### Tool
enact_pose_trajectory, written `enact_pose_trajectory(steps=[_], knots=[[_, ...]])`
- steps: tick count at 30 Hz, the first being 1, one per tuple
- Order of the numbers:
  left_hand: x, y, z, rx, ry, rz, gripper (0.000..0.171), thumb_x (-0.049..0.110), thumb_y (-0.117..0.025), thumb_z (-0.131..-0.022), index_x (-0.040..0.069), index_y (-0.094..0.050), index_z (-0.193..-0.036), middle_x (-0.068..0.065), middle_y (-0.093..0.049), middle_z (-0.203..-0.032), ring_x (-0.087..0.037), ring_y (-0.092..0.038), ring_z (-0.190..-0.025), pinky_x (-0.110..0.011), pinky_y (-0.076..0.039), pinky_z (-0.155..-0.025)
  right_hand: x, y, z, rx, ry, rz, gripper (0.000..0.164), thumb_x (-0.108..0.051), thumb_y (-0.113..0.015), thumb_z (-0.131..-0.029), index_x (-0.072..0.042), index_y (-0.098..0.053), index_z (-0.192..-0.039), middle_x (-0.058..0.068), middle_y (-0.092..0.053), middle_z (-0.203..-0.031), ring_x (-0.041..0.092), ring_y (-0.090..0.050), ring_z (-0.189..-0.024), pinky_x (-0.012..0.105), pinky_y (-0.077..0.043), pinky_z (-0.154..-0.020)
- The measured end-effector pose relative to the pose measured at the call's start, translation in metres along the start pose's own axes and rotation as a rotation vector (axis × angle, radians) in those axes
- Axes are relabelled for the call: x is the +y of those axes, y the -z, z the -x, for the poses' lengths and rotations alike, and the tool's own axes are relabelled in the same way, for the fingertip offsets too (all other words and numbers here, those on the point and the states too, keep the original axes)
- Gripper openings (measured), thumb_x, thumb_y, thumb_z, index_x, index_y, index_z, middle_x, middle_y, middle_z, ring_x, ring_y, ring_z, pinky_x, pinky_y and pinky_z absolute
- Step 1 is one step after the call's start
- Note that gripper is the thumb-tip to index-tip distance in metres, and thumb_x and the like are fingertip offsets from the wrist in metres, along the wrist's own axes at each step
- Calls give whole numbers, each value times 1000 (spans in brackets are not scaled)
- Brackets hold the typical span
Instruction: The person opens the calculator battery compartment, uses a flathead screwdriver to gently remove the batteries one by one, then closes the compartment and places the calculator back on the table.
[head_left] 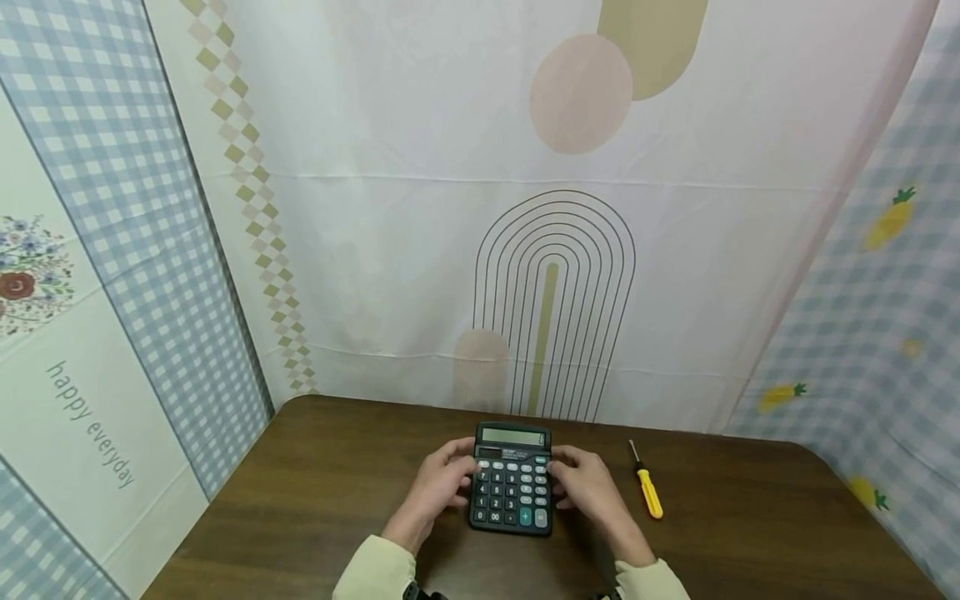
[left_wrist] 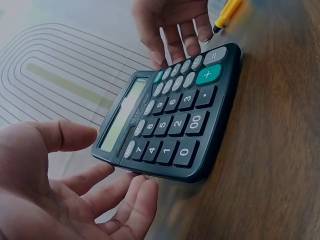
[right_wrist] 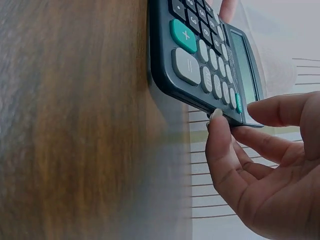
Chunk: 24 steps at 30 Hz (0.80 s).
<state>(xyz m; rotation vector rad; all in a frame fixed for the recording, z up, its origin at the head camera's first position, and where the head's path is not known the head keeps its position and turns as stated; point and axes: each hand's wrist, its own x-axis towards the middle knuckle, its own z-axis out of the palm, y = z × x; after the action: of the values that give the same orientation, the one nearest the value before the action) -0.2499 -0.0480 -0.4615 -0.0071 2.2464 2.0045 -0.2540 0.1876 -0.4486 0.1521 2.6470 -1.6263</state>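
A dark calculator (head_left: 512, 479) lies between the two hands, keys facing up, with a grey display (head_left: 513, 437) at its far end. Its plus key (left_wrist: 208, 75) is green, and most other keys are black or grey. My left hand (head_left: 438, 483) holds the left side, thumb near the display corner and fingertips along the edge. On the opposite side my right hand (head_left: 590, 483) grips the calculator, its thumb (right_wrist: 272, 110) over the display end and other fingertips against the side edge. Parts of the fingers are hidden beneath the calculator in the head view.
A screwdriver (head_left: 648, 493) with a yellow handle lies to the right of the right hand, its shaft pointing away. The brown wooden table (head_left: 322, 475) ends at the back against a patterned cloth (head_left: 375, 275). Checked cloths hang on both sides.
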Motion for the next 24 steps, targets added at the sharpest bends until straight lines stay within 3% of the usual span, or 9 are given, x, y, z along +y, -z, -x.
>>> enact_pose_trajectory(steps=[7,16,24], knots=[[2,1,2,-17,-8,-1,57,22,-63,-99,5,-55,-153,-13,-70,-126,-25,-65,-96,-40,-60,-75,1,0,1,-2,-5,-85,40,-6,-59,-105,10,-59,-142,16,-68,-99,21,-67,-66,40,-62,-59],[4,0,2,-39,-12,72,63,18,-62,-98,8,-47,-159,-15,-69,-118,-24,-73,-87,-36,-62,-66,-2,1,1,-13,-14,-167,42,-6,-56,-107,9,-55,-146,22,-70,-111,25,-73,-68,44,-64,-64],[3,1,2,-65,-13,109,64,17,-61,-97,10,-46,-159,-14,-70,-114,-25,-76,-85,-36,-63,-67,-1,0,1,-13,-12,-176,44,-7,-57,-107,8,-53,-148,23,-69,-116,26,-75,-70,42,-64,-62]])
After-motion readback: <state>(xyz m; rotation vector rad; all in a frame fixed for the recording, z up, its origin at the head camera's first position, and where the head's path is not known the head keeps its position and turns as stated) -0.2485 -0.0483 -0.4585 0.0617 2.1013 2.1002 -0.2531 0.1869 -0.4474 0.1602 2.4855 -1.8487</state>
